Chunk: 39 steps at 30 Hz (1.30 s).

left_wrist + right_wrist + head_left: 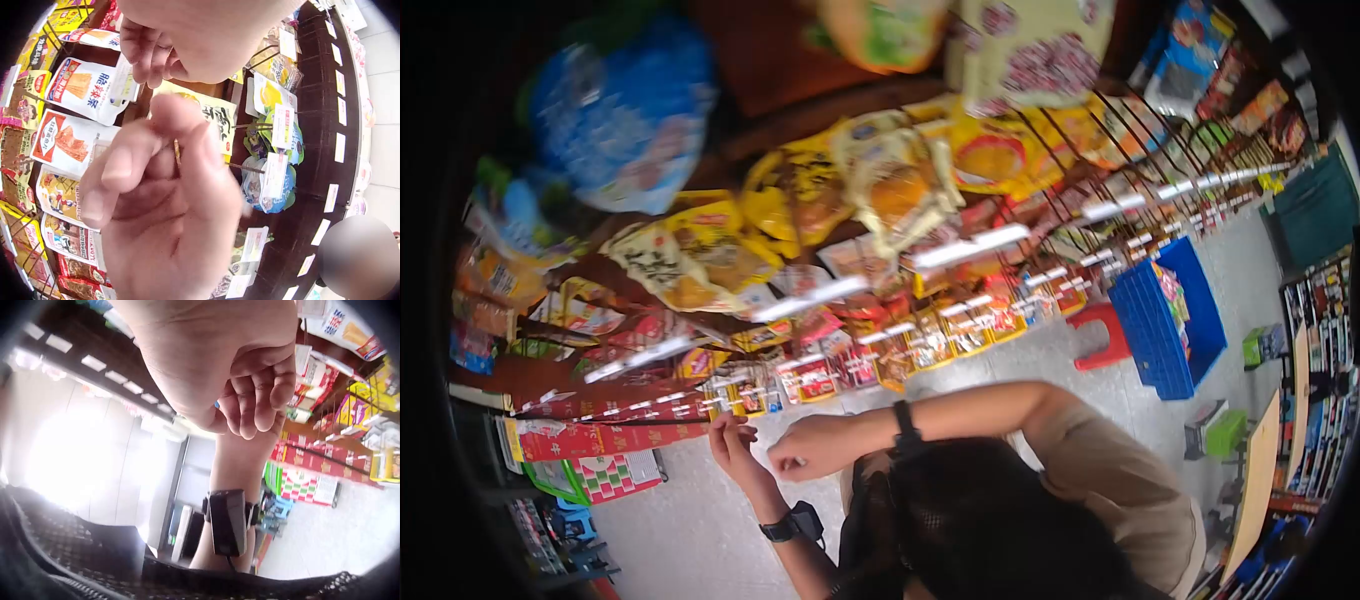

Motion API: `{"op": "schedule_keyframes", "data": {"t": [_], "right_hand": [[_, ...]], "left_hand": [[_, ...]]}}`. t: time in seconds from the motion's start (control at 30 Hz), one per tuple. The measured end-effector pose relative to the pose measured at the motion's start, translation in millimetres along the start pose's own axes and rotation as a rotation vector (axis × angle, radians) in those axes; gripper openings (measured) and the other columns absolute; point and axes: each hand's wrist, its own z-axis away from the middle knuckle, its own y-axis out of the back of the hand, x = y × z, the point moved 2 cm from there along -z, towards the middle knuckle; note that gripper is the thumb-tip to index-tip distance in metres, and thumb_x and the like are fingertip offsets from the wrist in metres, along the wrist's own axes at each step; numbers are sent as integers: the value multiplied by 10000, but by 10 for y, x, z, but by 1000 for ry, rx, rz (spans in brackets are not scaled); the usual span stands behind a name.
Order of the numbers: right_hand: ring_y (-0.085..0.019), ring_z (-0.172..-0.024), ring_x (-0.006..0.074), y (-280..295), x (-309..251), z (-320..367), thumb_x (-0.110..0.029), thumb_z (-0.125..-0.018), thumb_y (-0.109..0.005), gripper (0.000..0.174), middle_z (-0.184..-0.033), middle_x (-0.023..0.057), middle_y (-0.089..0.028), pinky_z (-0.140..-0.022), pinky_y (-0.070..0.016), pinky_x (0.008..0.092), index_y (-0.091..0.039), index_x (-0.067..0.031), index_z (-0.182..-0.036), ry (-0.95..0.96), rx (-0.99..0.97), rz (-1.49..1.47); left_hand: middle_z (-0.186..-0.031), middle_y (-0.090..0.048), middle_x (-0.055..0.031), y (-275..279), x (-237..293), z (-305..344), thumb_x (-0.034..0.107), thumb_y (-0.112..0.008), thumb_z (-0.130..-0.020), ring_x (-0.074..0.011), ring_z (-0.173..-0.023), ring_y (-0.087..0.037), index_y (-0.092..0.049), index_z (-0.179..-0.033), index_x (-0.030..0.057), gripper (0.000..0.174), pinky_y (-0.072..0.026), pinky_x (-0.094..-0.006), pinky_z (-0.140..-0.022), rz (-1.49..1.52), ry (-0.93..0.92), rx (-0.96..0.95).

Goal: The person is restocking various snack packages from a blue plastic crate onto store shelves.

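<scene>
Both hands are raised close together before the shelf. My left hand (738,455), fingers loosely bent, holds nothing visible; in the left wrist view it (200,37) comes in from the top. Beside its wrist is my right hand (825,445), knuckles bent. The left wrist view shows this right hand (169,219) palm side, thumb near a fingertip, with no clear object in it. Loosely curled fingers hang from the right hand (219,362) in the right wrist view, partly covering the left one. A black device (230,522) is strapped to the left wrist.
Snack packets (895,190) hang on hooks along the shelf, with white price tags (970,246) in front. A blue crate (1155,320) stands beside a red stool (1100,338). A red and green box (605,475) is at the lower left, over a grey floor (670,535).
</scene>
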Motion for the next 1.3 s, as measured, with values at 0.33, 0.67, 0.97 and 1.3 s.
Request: {"op": "schedule_keyframes", "data": {"t": [0.33,0.67,0.97,1.3], "right_hand": [[-650,-634,382,-740,-937,858,-272,-783,-594,269,-666,191,-657,-594,-510,487,-711,-33,-818,554,-381,341],[-649,-631,382,-1266,-1535,2658,-271,-795,-586,283,-679,194,-663,-589,-511,489,-713,-21,-839,584,-328,435],[-649,-628,382,-1428,-2126,4569,-270,-806,-579,297,-690,197,-669,-584,-511,491,-714,-10,-857,601,-348,420],[-642,-653,381,-299,-1510,7042,-229,-830,-546,247,-716,189,-656,-608,-495,489,-662,-11,-834,-5,-139,-42]], "left_hand": [[-825,-580,-12,-287,-73,2125,178,-590,-935,-76,-675,-498,-599,-1020,64,142,-417,-233,-623,-91,174,137],[-810,-581,-6,-853,-452,4020,191,-575,-941,-73,-671,-502,-610,-1014,61,154,-407,-230,-624,-156,233,3],[-796,-583,-1,-1755,-849,5532,203,-561,-946,-71,-667,-505,-620,-1010,57,170,-399,-227,-625,-183,395,-190],[-778,-596,-3,-2796,-1207,6312,241,-552,-957,-78,-659,-531,-636,-995,62,202,-397,-227,-624,-179,448,-341]]}}
